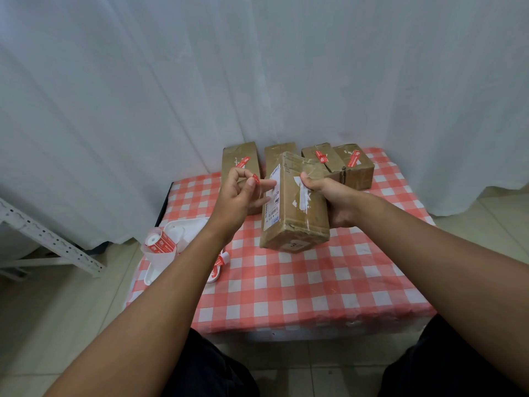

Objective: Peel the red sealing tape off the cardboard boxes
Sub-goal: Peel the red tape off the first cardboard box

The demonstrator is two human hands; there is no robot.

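Note:
My right hand (329, 196) grips a brown cardboard box (292, 207), tilted above the checked table, with white torn patches on its top face and a shipping label on its left side. My left hand (240, 193) pinches a small piece of red tape (255, 177) between thumb and finger, just left of that box. Behind, three boxes still carry red tape strips: one at back left (240, 161), two at back right (322, 157) (353, 159). Another box (279, 151) stands behind the held one.
A roll of red tape (159, 243) sits in a white tray (183, 227) at the table's left edge. Peeled tape pieces (219, 266) lie by my left forearm. A white curtain hangs behind; a metal rack (48, 239) stands at left.

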